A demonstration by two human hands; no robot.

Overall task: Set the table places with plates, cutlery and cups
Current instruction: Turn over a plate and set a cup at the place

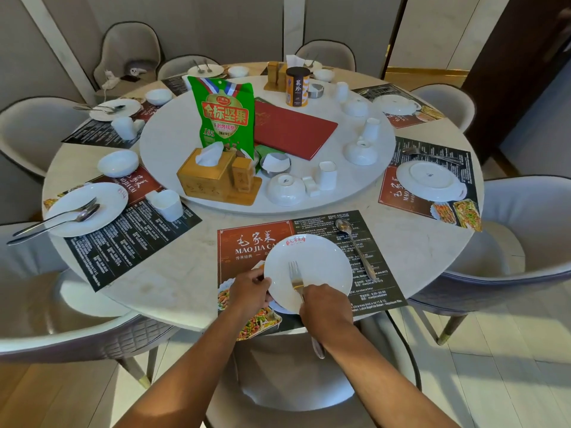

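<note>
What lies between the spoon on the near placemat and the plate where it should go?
Nothing visible. The spoon lies on the placemat just right of the plate, with only bare mat between. The right hand holds the fork on the plate.

Near placemat [247,245] printed "MAO JIA CAI" with 毛家菜 above, green snack bag [224,118] bore 金标坚果 and "185", dark canister [297,86] carried 葵珍.

Both bare arms reach forward. The left hand [251,291] curls its fingers tight (thumb on top), and the right hand [324,307] curls its fingers too.
</note>
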